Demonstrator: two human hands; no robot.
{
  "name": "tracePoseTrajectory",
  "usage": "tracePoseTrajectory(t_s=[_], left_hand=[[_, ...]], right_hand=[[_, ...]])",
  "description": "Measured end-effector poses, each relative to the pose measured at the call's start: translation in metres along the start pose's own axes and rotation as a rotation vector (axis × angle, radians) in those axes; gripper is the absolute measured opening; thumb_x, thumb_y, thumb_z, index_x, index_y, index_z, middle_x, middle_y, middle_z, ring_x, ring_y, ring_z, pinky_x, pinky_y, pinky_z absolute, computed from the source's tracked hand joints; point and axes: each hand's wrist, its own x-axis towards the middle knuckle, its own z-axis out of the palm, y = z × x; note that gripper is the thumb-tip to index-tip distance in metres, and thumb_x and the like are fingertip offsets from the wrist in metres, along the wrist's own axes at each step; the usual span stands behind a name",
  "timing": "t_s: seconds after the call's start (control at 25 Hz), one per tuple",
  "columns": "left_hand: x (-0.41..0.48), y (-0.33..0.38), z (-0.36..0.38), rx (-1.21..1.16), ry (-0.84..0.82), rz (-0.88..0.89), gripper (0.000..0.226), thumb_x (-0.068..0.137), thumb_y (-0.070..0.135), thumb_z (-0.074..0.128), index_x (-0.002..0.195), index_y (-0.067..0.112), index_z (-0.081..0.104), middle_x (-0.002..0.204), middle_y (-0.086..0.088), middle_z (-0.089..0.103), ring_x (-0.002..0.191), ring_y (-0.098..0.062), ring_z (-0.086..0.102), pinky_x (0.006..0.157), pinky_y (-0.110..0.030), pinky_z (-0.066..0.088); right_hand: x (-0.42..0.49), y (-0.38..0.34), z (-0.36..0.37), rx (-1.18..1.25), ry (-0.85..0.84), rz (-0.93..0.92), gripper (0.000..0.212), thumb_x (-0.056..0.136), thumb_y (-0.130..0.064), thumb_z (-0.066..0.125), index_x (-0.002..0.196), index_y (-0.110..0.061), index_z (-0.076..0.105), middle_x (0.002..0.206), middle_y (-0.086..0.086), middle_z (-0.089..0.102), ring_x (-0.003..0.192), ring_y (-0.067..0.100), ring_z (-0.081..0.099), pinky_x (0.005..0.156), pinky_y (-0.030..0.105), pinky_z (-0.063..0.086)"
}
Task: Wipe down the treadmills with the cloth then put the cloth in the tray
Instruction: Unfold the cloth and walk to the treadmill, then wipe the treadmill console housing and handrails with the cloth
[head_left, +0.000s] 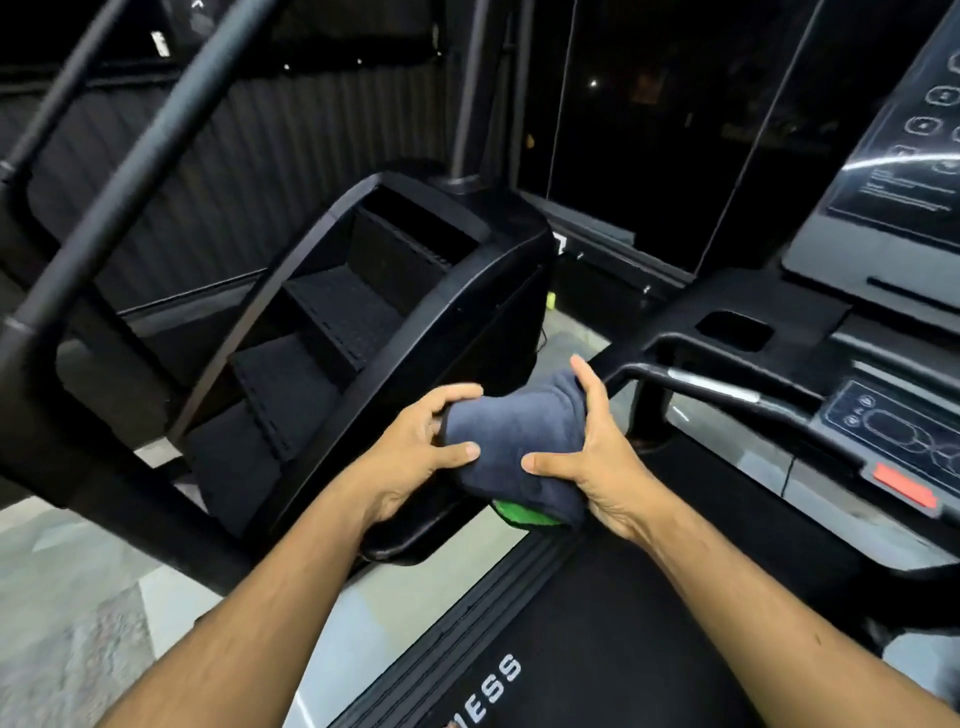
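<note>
Left hand (410, 457) and right hand (597, 462), close together just below centre, both grip one folded grey-blue cloth (511, 436). The left hand's fingers curl over its 9 o'clock end, with the thumb pressed on the near face. The right hand clasps the 3 o'clock end, thumb on the near face and forefinger raised along the far edge. A green layer (524, 512) shows at the cloth's 6 o'clock fold. The cloth is held aloft over the left border of the treadmill belt (649, 623); whether its far end touches the handrail (711, 387) cannot be told. From the hands outward:
- 2 o'clock: the handrail, with a recessed pocket (735, 330) beyond it.
- 3 o'clock: a control panel bearing a red strip (906, 486).
- 1 o'clock: the console (904, 171).
- 10 o'clock: a black stair-climbing machine (363, 312).
- 8 o'clock: pale floor (78, 597).
</note>
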Motion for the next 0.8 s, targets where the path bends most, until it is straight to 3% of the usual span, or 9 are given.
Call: tracePoseTrajectory(t_s=[0.12, 0.28, 0.36, 0.48, 0.56, 0.64, 0.72, 0.8], left_hand=[[0.015, -0.004, -0.019, 0.096, 0.095, 0.074, 0.039, 0.082, -0.006, 0.066, 0.116, 0.012, 0.066, 0.122, -0.006, 0.066, 0.117, -0.022, 0.06, 0.103, -0.041, 0.048], [0.021, -0.01, -0.035, 0.422, 0.13, 0.058, 0.035, 0.079, 0.002, 0.074, 0.109, 0.019, 0.068, 0.108, 0.008, 0.07, 0.102, -0.002, 0.064, 0.09, -0.021, 0.049], [0.02, -0.019, -0.04, 0.594, 0.192, 0.086, 0.029, 0.078, 0.008, 0.076, 0.102, 0.022, 0.069, 0.102, 0.01, 0.066, 0.097, -0.004, 0.061, 0.088, -0.022, 0.046], [0.015, -0.038, -0.045, 0.749, 0.393, 0.09, 0.031, 0.077, 0.015, 0.078, 0.103, 0.028, 0.068, 0.111, 0.009, 0.046, 0.109, -0.011, 0.044, 0.097, -0.022, 0.033], [0.007, -0.044, -0.049, 0.737, 0.533, 0.06, 0.03, 0.079, 0.017, 0.077, 0.104, 0.031, 0.067, 0.121, 0.011, 0.043, 0.118, -0.011, 0.039, 0.1, -0.023, 0.028], [-0.006, -0.047, -0.05, 0.738, 0.665, 0.046, 0.033, 0.083, 0.018, 0.073, 0.113, 0.031, 0.064, 0.123, 0.01, 0.05, 0.119, -0.01, 0.047, 0.101, -0.024, 0.034], [-0.024, -0.055, -0.044, 0.728, 0.779, 0.005, 0.039, 0.086, 0.015, 0.069, 0.122, 0.027, 0.059, 0.123, 0.01, 0.055, 0.117, -0.01, 0.051, 0.102, -0.027, 0.039], [-0.045, -0.073, -0.03, 0.722, 0.856, -0.095, 0.041, 0.087, 0.008, 0.065, 0.125, 0.024, 0.057, 0.125, 0.011, 0.056, 0.118, -0.009, 0.051, 0.104, -0.027, 0.039]], right_hand=[[0.035, 0.0, 0.005, -0.199, -0.05, -0.022, 0.073, 0.069, 0.004, 0.085, 0.126, -0.037, 0.064, 0.132, -0.003, 0.06, 0.117, 0.012, 0.061, 0.093, 0.034, 0.057], [0.065, 0.003, 0.015, -0.549, -0.154, 0.043, 0.064, 0.062, -0.016, 0.091, 0.117, -0.035, 0.065, 0.112, -0.009, 0.066, 0.106, 0.009, 0.063, 0.085, 0.027, 0.056], [0.078, 0.006, 0.026, -0.89, -0.138, -0.064, 0.039, 0.065, -0.027, 0.087, 0.1, -0.034, 0.071, 0.106, -0.005, 0.063, 0.108, 0.017, 0.058, 0.086, 0.032, 0.052], [0.097, 0.012, 0.042, -1.286, -0.158, -0.415, 0.029, 0.066, -0.034, 0.083, 0.092, -0.028, 0.074, 0.136, 0.006, 0.049, 0.138, 0.031, 0.032, 0.106, 0.041, 0.039], [0.112, 0.007, 0.053, -1.364, -0.258, -0.564, 0.033, 0.065, -0.03, 0.084, 0.093, -0.022, 0.069, 0.144, 0.004, 0.053, 0.145, 0.029, 0.033, 0.103, 0.044, 0.041], [0.12, 0.002, 0.066, -1.419, -0.313, -0.69, 0.035, 0.063, -0.024, 0.085, 0.091, -0.018, 0.065, 0.118, 0.003, 0.069, 0.125, 0.025, 0.057, 0.087, 0.043, 0.047], [0.121, 0.013, 0.077, -1.488, -0.311, -0.862, 0.03, 0.069, -0.018, 0.077, 0.095, -0.016, 0.064, 0.093, 0.004, 0.069, 0.091, 0.026, 0.066, 0.076, 0.042, 0.043], [0.107, 0.034, 0.082, -1.627, -0.479, -0.944, 0.044, 0.084, -0.017, 0.051, 0.127, -0.014, 0.06, 0.108, 0.013, 0.069, 0.083, 0.029, 0.066, 0.086, 0.047, 0.033]])
